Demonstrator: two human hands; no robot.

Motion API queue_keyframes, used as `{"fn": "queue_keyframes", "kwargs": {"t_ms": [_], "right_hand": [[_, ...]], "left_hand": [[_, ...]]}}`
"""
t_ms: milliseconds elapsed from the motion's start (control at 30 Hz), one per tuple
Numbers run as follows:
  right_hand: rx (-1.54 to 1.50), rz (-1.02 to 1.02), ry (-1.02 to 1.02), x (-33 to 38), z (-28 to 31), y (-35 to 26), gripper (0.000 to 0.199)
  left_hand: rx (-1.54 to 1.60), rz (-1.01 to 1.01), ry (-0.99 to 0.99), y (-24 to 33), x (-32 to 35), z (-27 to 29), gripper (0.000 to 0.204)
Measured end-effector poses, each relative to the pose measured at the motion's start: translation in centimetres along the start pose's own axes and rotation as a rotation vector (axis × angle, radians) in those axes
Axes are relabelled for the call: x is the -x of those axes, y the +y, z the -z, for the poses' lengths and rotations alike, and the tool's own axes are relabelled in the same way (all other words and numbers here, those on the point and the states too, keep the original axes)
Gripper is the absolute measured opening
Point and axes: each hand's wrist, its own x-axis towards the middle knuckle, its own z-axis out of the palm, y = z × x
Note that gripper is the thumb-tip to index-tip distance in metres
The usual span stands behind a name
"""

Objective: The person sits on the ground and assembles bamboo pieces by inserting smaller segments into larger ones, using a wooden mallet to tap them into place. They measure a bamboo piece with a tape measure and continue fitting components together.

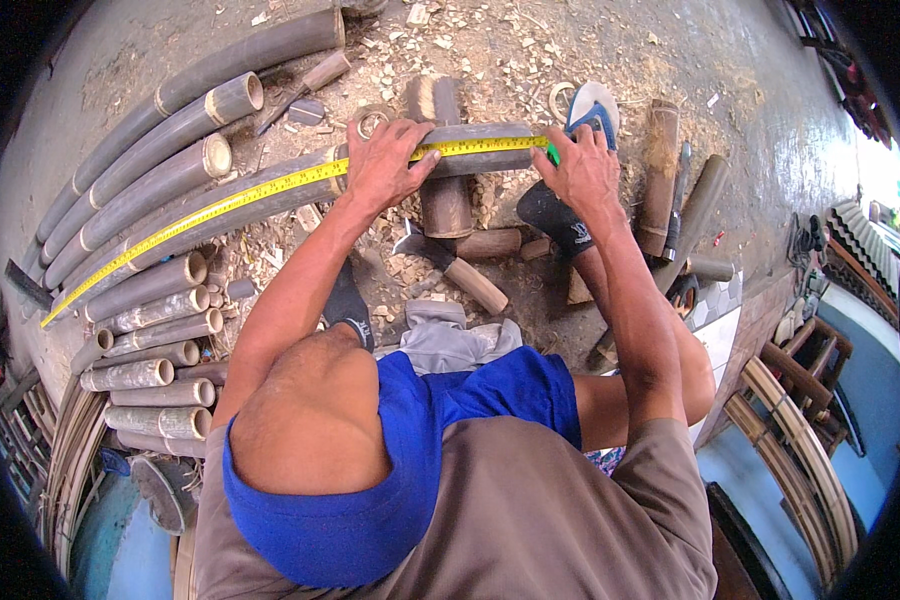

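Observation:
A yellow measuring tape (pixel 240 202) lies stretched along a long grey bamboo pole (pixel 270 210). My left hand (pixel 385 162) is closed over the pole, with the tape running under it. At the pole's right end my right hand (pixel 582 170) grips the tape measure, and a bit of its green case (pixel 553 153) shows between the fingers. The pole rests across a short, thick log (pixel 446 208). Below the pole, close to my feet, lies a tool with a wooden handle (pixel 477 286) and a metal head. My right foot wears a dark sock and a blue-and-white sandal (pixel 593 105).
Several long bamboo poles (pixel 170 160) lie to the left, with a stack of shorter cut lengths (pixel 160 390) nearer me. Another wooden-handled tool (pixel 320 75) lies beyond them. More bamboo pieces (pixel 660 175) stand on the right. Wood chips (pixel 510 45) cover the floor.

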Motion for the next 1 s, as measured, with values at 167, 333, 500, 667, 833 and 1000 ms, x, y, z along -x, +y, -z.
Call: {"fn": "queue_keyframes", "kwargs": {"t_ms": [167, 333, 500, 667, 833, 1000], "right_hand": [[-0.007, 0.015, 0.002, 0.0, 0.0, 0.3, 0.042], [-0.007, 0.024, -0.007, -0.1, -0.2, 0.5, 0.041], [-0.027, 0.049, 0.001, -0.2, 0.2, 0.8, 0.038], [-0.076, 0.069, -0.06, -1.6, 2.0, 1.4, 0.037], [-0.077, 0.118, -0.061, -4.6, 2.9, 1.5, 0.04], [-0.113, 0.155, -0.08, -8.3, 0.9, 1.3, 0.043]], "left_hand": [[-0.01, -0.018, -0.005, -0.1, 0.0, -0.1, 0.047], [-0.019, -0.012, -0.002, -0.1, 0.0, -0.2, 0.047], [-0.051, 0.04, -0.018, 0.2, -0.1, 0.2, 0.051], [-0.185, 0.022, 0.115, 1.4, 0.3, 1.1, 0.074], [-0.132, 0.028, 0.196, 1.3, 0.5, 0.5, 0.084], [-0.102, 0.002, 0.279, 1.7, 0.9, -0.1, 0.08]]}}
